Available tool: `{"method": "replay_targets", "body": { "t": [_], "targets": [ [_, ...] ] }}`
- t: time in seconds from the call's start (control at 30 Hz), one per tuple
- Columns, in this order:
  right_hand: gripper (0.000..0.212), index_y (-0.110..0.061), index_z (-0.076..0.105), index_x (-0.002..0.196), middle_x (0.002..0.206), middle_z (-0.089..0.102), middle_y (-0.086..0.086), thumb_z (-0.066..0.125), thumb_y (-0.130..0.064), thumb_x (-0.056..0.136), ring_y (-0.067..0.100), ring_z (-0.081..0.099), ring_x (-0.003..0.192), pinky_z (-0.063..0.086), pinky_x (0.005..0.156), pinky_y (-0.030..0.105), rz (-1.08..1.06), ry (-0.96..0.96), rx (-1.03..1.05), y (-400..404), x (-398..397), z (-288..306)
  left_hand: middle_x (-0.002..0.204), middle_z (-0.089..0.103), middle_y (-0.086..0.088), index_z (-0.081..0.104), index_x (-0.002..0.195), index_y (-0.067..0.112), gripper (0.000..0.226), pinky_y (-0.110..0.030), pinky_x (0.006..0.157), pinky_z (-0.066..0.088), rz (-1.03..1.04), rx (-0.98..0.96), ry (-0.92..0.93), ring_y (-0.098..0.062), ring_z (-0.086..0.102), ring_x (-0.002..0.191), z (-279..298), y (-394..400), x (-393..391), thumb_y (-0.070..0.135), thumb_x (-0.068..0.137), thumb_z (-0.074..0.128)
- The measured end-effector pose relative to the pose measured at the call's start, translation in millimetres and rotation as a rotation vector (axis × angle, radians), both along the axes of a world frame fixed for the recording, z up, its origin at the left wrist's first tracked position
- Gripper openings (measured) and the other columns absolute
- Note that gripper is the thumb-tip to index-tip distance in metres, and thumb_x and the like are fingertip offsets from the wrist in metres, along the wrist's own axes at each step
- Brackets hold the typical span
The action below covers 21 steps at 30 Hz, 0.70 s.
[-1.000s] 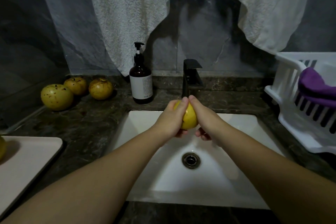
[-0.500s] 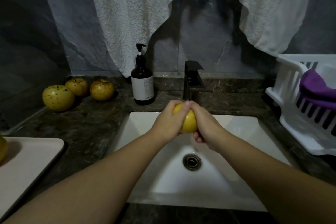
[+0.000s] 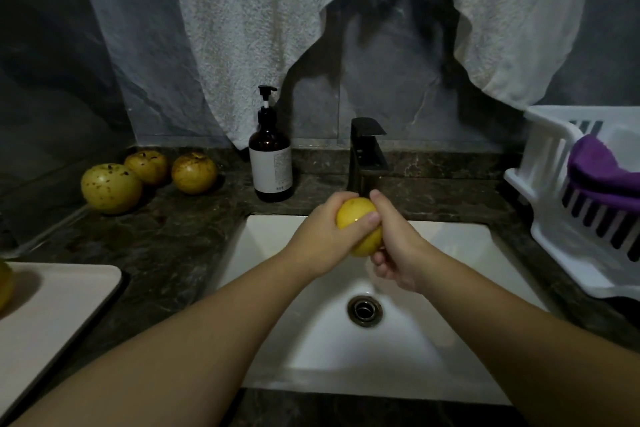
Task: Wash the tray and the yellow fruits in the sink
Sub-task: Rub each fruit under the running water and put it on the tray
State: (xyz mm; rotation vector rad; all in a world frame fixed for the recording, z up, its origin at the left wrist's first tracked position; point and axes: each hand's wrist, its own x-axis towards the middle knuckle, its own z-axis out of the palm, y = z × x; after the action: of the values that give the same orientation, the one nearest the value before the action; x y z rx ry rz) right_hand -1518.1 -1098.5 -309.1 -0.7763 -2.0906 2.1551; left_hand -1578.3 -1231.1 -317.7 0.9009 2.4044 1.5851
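The yellow fruit sat over the sink below the faucet — glossy, wet-looking, slightly oval, long axis tilted down-right — with the left hand and right hand both wrapped round it.

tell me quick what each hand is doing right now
Left hand: grips the yellow fruit over the sink.
Right hand: fingers curled round the same fruit.
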Motion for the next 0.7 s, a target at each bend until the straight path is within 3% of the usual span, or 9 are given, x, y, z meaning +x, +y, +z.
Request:
{"method": "replay_targets", "body": {
  "t": [0.07,0.13,0.27,0.33,0.4,0.47,0.53,0.6,0.7],
  "targets": [
    [0.043,-0.034,0.062,0.105,0.081,0.057,0.006,0.043,-0.072,0.094,0.018,0.055,0.064,0.041,0.05,0.028,-0.048,0.171,0.227,1.9,-3.6,0.4,0.112,0.066,-0.005,0.052,0.126,0.041,0.076,-0.035,0.065,0.058,-0.053,0.136,-0.374,-0.019,0.068,0.079,4.1,3.3,2.0,0.088,0.066,0.057],
    [0.034,-0.036,0.06,0.102,0.095,0.061,0.005,0.043,-0.065,0.097,0.02,0.06,0.079,0.043,0.057,0.032,-0.034,0.244,0.343,2.2,-5.4,1.3,0.102,0.068,-0.011,0.048,0.128,0.04,0.074,-0.03,0.058,0.053,-0.087,0.177,-0.584,-0.018,0.065,0.063,7.5,4.0,-0.3,0.087,0.072,0.054],
    [0.04,-0.036,0.055,0.124,0.105,0.065,0.003,0.036,-0.063,0.101,0.022,0.066,0.086,0.046,0.057,0.026,0.05,0.114,0.6,6.4,-8.0,1.5,0.097,0.074,-0.015,0.044,0.13,0.035,0.071,-0.027,0.053,0.053,-0.082,0.193,-0.667,-0.019,0.066,0.059,1.3,4.7,-2.0,0.074,0.078,0.071],
    [0.04,-0.027,0.053,0.134,0.122,0.063,0.005,0.043,-0.05,0.104,0.021,0.062,0.101,0.045,0.073,0.029,-0.05,0.138,0.772,15.4,-10.7,12.3,0.108,0.069,-0.016,0.044,0.131,0.031,0.059,-0.027,0.051,0.052,-0.029,0.266,-0.716,-0.022,0.066,0.058,0.3,5.4,-2.2,0.059,0.088,0.074],
    [0.031,-0.027,0.053,0.13,0.128,0.058,0.005,0.046,-0.04,0.103,0.015,0.057,0.1,0.041,0.077,0.03,-0.168,0.234,0.831,23.1,-9.8,29.4,0.116,0.065,-0.017,0.047,0.126,0.034,0.049,-0.029,0.052,0.056,-0.001,0.292,-0.757,-0.026,0.07,0.063,5.1,5.4,-2.1,0.051,0.09,0.075],
    [0.017,-0.035,0.051,0.12,0.124,0.053,0.0,0.045,-0.038,0.104,0.001,0.05,0.087,0.036,0.067,0.023,-0.229,0.344,0.836,26.2,-9.3,43.7,0.116,0.067,-0.016,0.05,0.119,0.038,0.04,-0.034,0.061,0.064,0.007,0.305,-0.8,-0.029,0.074,0.07,9.5,3.9,-0.9,0.048,0.09,0.075],
    [0.02,-0.038,0.053,0.121,0.123,0.05,-0.002,0.042,-0.041,0.105,-0.003,0.044,0.081,0.031,0.064,0.018,-0.229,0.387,0.838,25.7,-12.9,54.9,0.117,0.065,-0.018,0.052,0.119,0.036,0.037,-0.039,0.07,0.066,0.009,0.325,-0.847,-0.031,0.076,0.074,14.3,1.5,0.1,0.043,0.091,0.075],
    [0.033,-0.037,0.057,0.131,0.127,0.049,0.002,0.042,-0.047,0.104,0.002,0.048,0.087,0.036,0.069,0.023,-0.157,0.348,0.867,26.3,-18.4,63.7,0.124,0.061,-0.019,0.052,0.124,0.032,0.042,-0.042,0.071,0.066,0.021,0.346,-0.873,-0.033,0.075,0.085,16.8,0.1,0.3,0.035,0.091,0.077],
    [0.042,-0.036,0.055,0.141,0.141,0.048,0.008,0.043,-0.05,0.104,0.025,0.054,0.119,0.038,0.088,0.032,-0.038,0.265,0.919,31.3,-28.8,72.6,0.133,0.054,-0.017,0.047,0.137,0.026,0.057,-0.048,0.081,0.064,0.046,0.358,-0.887,-0.033,0.069,0.108,19.6,3.2,-0.3,0.028,0.09,0.079]
  ]
}}
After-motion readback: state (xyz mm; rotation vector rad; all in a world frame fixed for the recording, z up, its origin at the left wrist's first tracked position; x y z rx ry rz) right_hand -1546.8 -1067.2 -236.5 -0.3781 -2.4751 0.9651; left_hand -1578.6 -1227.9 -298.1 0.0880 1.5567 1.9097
